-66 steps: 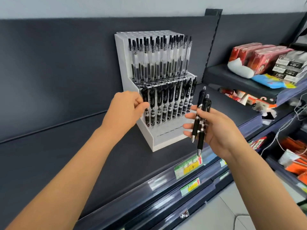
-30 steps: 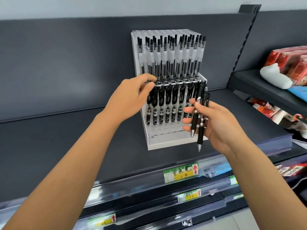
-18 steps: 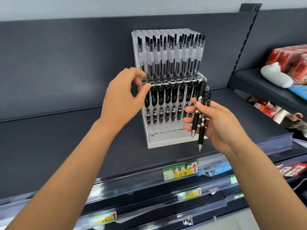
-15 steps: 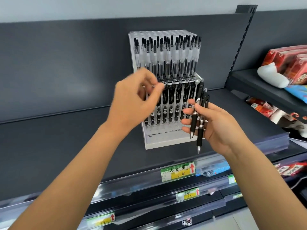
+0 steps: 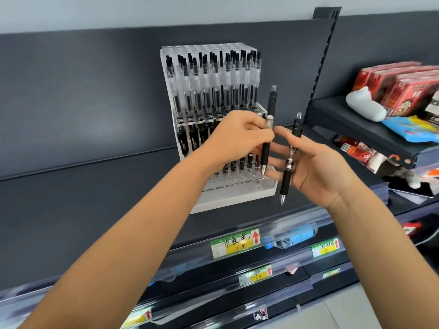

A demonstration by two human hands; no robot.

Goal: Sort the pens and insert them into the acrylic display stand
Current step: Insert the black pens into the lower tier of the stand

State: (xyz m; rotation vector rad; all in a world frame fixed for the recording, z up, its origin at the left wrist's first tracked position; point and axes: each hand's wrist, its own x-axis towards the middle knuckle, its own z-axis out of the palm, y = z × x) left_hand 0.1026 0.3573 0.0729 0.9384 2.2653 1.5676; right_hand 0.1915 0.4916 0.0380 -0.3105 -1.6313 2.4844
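Left fingers (image 5: 251,125) pinch one slim black pen (image 5: 271,105); right fingers (image 5: 278,150) clasp another pen (image 5: 286,181).

Red boxes (image 5: 401,87) and a white pouch (image 5: 363,108) lie on the right-hand shelf (image 5: 337,121).

Left hand (image 5: 240,136) pinches upright pen (image 5: 269,129); right hand (image 5: 316,167) holds second pen (image 5: 290,160).

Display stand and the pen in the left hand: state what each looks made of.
Display stand: likely acrylic, glossy clear tiers over a white base; pens show through. Pen in the left hand: apparently plastic, see-through midsection, matte black lower barrel, shiny metal-looking tip.
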